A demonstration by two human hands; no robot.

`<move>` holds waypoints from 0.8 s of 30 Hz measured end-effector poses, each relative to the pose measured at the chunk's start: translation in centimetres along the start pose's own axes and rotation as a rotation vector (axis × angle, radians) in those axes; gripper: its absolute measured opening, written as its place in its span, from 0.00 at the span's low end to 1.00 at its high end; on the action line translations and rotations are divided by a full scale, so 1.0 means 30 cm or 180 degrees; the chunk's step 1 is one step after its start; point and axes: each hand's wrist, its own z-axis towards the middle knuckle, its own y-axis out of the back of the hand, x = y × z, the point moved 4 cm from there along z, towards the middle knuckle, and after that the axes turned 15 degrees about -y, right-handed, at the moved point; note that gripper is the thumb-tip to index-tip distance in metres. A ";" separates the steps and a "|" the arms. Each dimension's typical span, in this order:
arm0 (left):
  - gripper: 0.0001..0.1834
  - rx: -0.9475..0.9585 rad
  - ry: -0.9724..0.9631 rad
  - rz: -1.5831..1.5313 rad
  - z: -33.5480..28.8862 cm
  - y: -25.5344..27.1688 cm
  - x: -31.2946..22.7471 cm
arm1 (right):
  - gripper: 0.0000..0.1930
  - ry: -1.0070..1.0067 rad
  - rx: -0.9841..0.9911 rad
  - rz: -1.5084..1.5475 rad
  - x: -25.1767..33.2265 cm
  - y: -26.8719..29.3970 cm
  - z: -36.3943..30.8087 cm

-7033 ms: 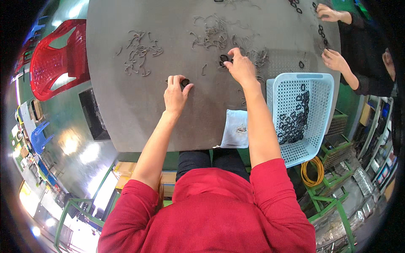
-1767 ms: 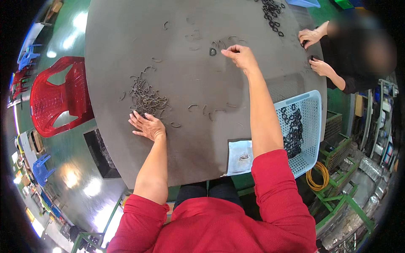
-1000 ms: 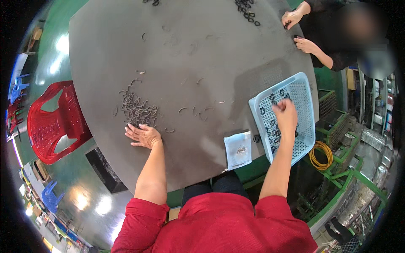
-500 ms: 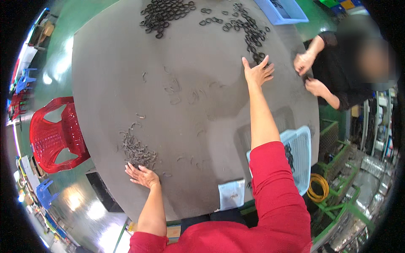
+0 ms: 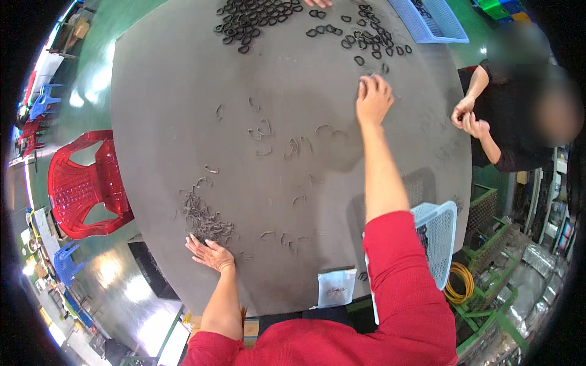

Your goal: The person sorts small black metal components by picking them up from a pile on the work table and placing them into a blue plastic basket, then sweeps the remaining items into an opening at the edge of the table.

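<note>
My left hand [image 5: 210, 252] lies with fingers spread at the near edge of a pile of thin, dark curved strips [image 5: 204, 216], on the left of the grey table [image 5: 244, 165]. Stretched out to the far right, my right hand [image 5: 373, 100] has its fingers curled down by the near end of a loose group of black rings [image 5: 377, 39]. Its fingertips are partly hidden, so what they hold cannot be made out. A ring or two just beyond them are blurred. More loose curved strips [image 5: 264, 127] lie scattered between my hands.
Another cluster of black rings [image 5: 256, 18] lies at the far side, near another person's fingers [image 5: 320, 2]. A co-worker's hands [image 5: 470, 119] meet at the right edge. Blue baskets [image 5: 442, 244] [image 5: 436, 27] stand right and far right. A small pale-blue bag [image 5: 336, 288] lies near me.
My right hand has gone from spread to curled fingers, and the rings by it lie differently. The view has shifted slightly. Another person's fingers have appeared at the far edge. My left hand stays by its pile.
</note>
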 end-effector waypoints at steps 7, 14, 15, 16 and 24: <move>0.28 -0.0063 0.0001 0.0158 0.001 0.001 0.033 | 0.13 -0.0656 0.1505 0.1247 0.233 0.295 -0.536; 0.28 0.0011 0.0011 -0.0015 0.004 0.000 -0.010 | 0.09 -0.1911 0.1760 0.2004 0.132 0.534 -0.545; 0.28 0.0022 0.0014 -0.0019 0.006 -0.001 -0.002 | 0.10 -0.2282 0.1875 0.2029 0.119 0.560 -0.547; 0.28 0.0002 0.0054 -0.0019 0.007 0.001 0.008 | 0.10 -0.1965 0.2368 0.1577 0.100 0.538 -0.561; 0.28 -0.0052 0.0027 0.0032 0.000 -0.012 0.014 | 0.11 -0.1823 0.1790 0.0377 0.068 0.358 -0.401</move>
